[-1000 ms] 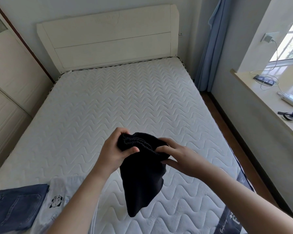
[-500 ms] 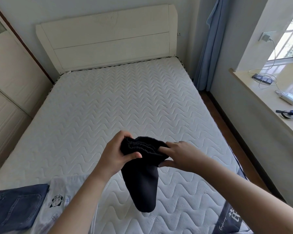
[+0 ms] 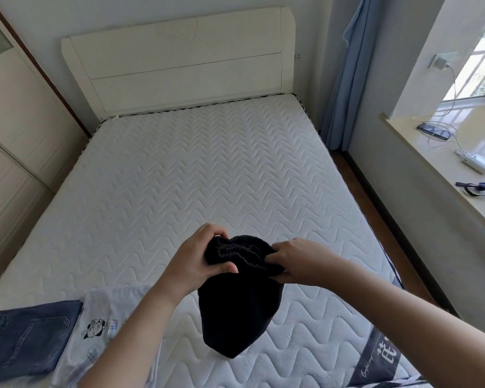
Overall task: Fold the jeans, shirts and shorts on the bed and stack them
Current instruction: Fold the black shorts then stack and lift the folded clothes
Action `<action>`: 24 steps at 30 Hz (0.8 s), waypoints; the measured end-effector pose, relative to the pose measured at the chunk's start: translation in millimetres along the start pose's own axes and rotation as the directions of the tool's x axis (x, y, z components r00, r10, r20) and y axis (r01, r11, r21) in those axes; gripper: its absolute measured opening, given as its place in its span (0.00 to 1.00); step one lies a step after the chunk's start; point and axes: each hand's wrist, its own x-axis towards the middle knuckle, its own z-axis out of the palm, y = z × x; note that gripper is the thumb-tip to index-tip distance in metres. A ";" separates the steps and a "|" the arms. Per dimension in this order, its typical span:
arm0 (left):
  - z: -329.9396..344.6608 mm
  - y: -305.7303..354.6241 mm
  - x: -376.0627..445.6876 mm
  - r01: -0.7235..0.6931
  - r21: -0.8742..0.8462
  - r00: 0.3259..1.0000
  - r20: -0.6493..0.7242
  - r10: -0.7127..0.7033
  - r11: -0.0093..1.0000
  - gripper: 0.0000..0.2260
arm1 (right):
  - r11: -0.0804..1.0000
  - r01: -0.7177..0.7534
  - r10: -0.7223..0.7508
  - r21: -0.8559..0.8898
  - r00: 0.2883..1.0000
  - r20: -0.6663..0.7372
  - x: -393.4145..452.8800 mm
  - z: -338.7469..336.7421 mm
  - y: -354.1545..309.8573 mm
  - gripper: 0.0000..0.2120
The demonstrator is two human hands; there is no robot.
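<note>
While the black shorts [image 3: 237, 312] hung above the mattress [image 3: 207, 177] — fuller and wider than a moment earlier — left hand [image 3: 196, 264] and right hand [image 3: 300, 261] pinched the bunched waistband, fingers curled.

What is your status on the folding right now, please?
Both hands, left and right, grip black shorts at waistband, hanging above mattress. Jeans and shirt lie left. Nothing obstructing.

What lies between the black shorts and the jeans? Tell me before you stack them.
The white printed shirt lies on the mattress between the black shorts, held by the left hand and right hand, and the jeans.
</note>
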 end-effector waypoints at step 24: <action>12.5 -4.8 -22.9 0.223 -0.195 0.971 -0.037 -0.235 0.955 0.10 | 0.424 0.070 0.494 0.903 0.818 -0.296 -20.5 9.2 7.4 0.24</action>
